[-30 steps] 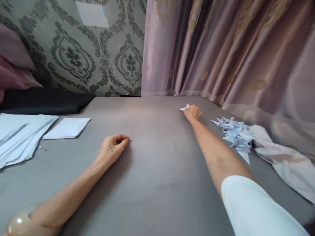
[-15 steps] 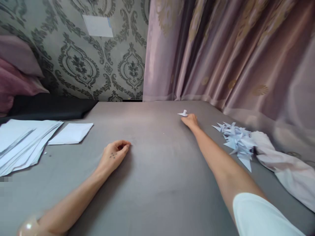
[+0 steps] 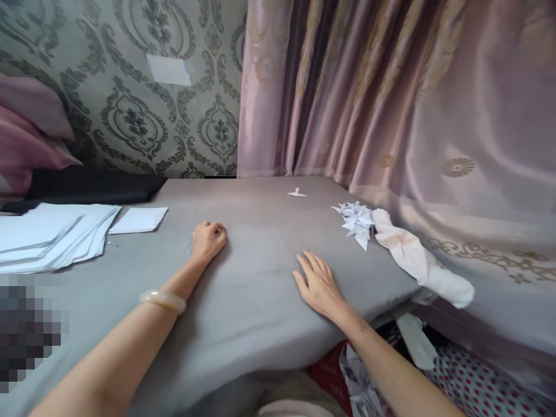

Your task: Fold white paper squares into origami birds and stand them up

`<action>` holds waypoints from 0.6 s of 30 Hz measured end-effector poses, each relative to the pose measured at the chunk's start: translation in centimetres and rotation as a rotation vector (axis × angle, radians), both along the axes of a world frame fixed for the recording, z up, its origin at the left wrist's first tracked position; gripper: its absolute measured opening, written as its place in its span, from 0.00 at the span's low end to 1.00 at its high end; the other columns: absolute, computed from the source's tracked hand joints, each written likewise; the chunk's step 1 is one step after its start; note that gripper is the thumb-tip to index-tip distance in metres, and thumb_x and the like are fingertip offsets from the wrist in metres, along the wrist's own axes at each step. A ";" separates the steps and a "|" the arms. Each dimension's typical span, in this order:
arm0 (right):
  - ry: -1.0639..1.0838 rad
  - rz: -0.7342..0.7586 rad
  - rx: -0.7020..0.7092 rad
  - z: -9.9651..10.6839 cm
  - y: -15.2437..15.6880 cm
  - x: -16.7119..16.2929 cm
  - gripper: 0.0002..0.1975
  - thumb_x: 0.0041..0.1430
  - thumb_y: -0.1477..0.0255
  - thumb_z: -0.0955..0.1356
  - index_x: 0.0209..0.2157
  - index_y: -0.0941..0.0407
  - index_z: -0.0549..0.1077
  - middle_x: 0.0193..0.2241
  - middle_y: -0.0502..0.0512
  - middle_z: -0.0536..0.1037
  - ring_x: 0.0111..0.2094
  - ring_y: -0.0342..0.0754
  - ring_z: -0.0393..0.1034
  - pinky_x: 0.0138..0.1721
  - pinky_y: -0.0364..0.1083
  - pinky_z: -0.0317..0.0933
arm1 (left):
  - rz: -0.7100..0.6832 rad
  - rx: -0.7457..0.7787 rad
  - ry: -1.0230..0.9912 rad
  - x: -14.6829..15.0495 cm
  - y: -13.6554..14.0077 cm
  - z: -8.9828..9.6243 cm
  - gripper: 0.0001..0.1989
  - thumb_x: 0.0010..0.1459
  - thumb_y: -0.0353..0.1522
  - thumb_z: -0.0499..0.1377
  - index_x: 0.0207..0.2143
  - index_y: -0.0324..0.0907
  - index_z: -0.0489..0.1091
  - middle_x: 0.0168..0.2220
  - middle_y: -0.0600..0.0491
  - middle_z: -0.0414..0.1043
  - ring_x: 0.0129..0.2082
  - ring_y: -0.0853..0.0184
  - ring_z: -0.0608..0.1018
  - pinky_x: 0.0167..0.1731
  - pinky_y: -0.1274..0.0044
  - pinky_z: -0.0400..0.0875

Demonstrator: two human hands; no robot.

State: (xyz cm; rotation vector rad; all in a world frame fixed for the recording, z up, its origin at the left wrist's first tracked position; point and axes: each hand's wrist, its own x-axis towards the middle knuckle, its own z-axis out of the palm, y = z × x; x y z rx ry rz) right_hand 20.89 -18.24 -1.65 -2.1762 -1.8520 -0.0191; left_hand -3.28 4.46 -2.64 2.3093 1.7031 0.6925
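Observation:
My left hand (image 3: 208,240) rests on the grey cloth, thumb and forefinger curled together in a ring; I see nothing between them. Fingers spread, my right hand (image 3: 319,284) is over the near part of the cloth and holds nothing. Beyond it, well out of its reach of touch, a small folded white paper piece (image 3: 297,193) with pointed ends and an upright tab lies alone. To the right of that is a heap of pointed folded paper pieces (image 3: 357,219).
Fanned white paper sheets (image 3: 56,231) and a smaller paper stack (image 3: 139,220) lie at the left, near a folded black cloth (image 3: 99,184). A pale cloth roll (image 3: 412,255) runs along the right side. Behind hangs a pink curtain (image 3: 382,104). The grey-covered surface (image 3: 243,301) ends close to me.
My right hand has let go of the folded paper piece and drawn back toward me, its fingers opening. My left hand stays curled. The view has turned to the right.

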 end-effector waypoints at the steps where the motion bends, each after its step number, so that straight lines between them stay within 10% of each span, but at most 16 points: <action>1: -0.017 -0.012 0.021 -0.1 -0.2 -0.4 0.25 0.65 0.64 0.57 0.59 0.59 0.63 0.61 0.63 0.61 0.62 0.57 0.52 0.62 0.56 0.45 | 0.032 0.017 0.023 0.1 -0.2 0.0 0.16 0.57 0.35 0.50 0.41 0.43 0.75 0.40 0.44 0.73 0.45 0.55 0.72 0.43 0.68 0.65; 18: 0.073 0.018 0.032 0.3 -0.6 -0.1 0.25 0.64 0.62 0.58 0.59 0.56 0.64 0.61 0.60 0.62 0.62 0.55 0.53 0.61 0.55 0.46 | 0.029 0.070 0.145 0.3 -0.7 0.0 0.21 0.60 0.38 0.46 0.46 0.39 0.72 0.50 0.39 0.68 0.51 0.49 0.68 0.48 0.61 0.63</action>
